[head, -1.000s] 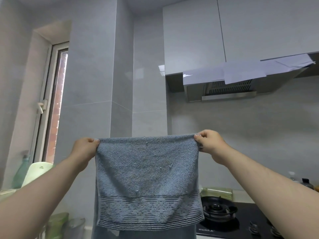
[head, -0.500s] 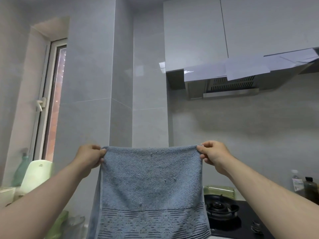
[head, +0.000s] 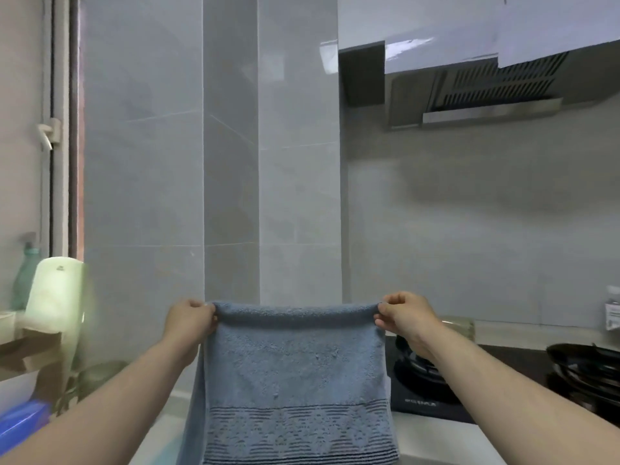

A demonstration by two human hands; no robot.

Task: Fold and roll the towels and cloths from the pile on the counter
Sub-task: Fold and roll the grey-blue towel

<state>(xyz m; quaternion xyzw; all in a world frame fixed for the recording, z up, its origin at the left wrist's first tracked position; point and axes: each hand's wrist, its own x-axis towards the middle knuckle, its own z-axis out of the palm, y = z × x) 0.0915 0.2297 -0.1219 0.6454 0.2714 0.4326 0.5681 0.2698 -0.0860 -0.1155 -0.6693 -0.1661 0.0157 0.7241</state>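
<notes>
Lowered since a second ago, both hands pinch the towel (head: pixel 295 374), left hand (head: pixel 189 322) and right hand (head: pixel 404 318) at its top corners; it hangs between them. Keep the edge taut and level before folding.

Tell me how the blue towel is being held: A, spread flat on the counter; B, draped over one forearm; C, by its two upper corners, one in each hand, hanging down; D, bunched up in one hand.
C: the left hand and the right hand each pinch an upper corner of the towel, which hangs down between them.
</notes>
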